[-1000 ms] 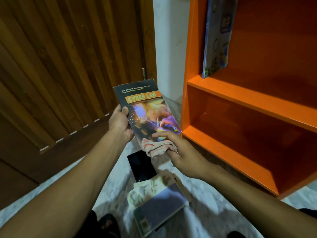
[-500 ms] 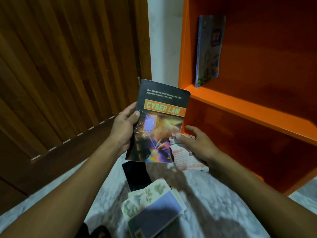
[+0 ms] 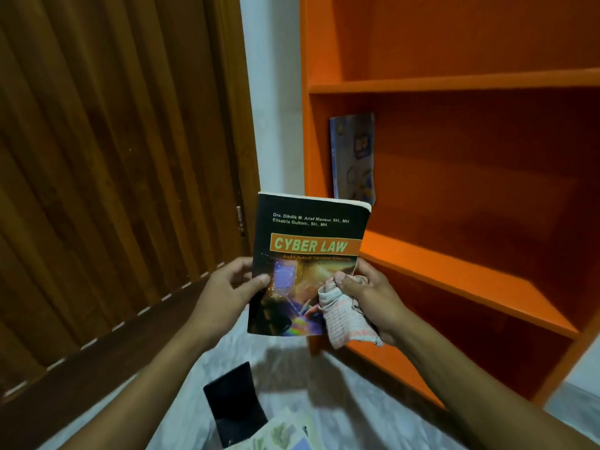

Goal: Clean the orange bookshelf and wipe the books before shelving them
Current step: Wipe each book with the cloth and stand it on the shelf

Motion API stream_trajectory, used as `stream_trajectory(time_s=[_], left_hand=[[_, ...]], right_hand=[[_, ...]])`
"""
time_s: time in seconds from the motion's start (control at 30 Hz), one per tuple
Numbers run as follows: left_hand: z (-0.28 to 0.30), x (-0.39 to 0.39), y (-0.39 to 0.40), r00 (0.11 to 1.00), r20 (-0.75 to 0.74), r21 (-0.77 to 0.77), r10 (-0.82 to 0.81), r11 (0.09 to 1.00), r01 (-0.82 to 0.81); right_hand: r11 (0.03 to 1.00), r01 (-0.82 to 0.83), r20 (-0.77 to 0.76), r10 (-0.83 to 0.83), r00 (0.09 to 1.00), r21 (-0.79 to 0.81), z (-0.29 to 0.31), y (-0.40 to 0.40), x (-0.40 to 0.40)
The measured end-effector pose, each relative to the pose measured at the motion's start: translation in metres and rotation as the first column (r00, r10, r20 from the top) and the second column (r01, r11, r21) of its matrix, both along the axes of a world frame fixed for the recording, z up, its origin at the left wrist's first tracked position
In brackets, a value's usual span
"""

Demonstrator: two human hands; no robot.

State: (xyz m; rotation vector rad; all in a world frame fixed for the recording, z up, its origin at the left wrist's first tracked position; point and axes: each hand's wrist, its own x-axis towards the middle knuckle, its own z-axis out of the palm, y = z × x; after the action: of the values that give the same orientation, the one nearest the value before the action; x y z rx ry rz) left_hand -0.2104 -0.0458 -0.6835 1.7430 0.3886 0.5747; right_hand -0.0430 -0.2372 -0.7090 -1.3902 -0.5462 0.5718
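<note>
- Book "CYBER LAW" (image 3: 308, 264) is held upright in the middle of the frame, in front of the orange bookshelf (image 3: 454, 82).
- The left hand (image 3: 227, 287) grips its left edge, thumb on the cover; the other fingers are hidden behind it.
- The right hand (image 3: 367, 293) grips the right edge and pinches a pale cloth (image 3: 341, 316) against it.
- A blue book (image 3: 353, 157) stands on a shelf, its bottom hidden by the held book.
- On the floor (image 3: 324, 378), a dark flat thing (image 3: 233, 401) and more books (image 3: 285, 436) are blurry and cut off at the bottom edge.

floor books (image 3: 285, 433) cropped — subtitle (image 3: 316, 258) blurred
</note>
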Motion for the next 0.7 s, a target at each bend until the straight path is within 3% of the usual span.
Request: stream_trajectory(time_s=[0.23,0.43,0.7], left_hand=[[0.039,0.057,0.001,0.999,-0.001,0.338,0.033,0.941,-0.031],[0.064,0.142,-0.015,0.994,0.070,0.392,0.083,0.914,-0.104],[0.063,0.261,-0.041,0.982,0.117,0.357,0.151,0.916,-0.184]], right_hand=[[0.985,0.165,0.163,-0.173,0.971,0.057,0.056,-0.001,0.047],[0.864,0.504,0.344,-0.476,0.810,0.009,0.083,-0.013,0.094],[0.796,0.605,0.340,-0.577,0.743,0.030,0.074,-0.034,0.137]])
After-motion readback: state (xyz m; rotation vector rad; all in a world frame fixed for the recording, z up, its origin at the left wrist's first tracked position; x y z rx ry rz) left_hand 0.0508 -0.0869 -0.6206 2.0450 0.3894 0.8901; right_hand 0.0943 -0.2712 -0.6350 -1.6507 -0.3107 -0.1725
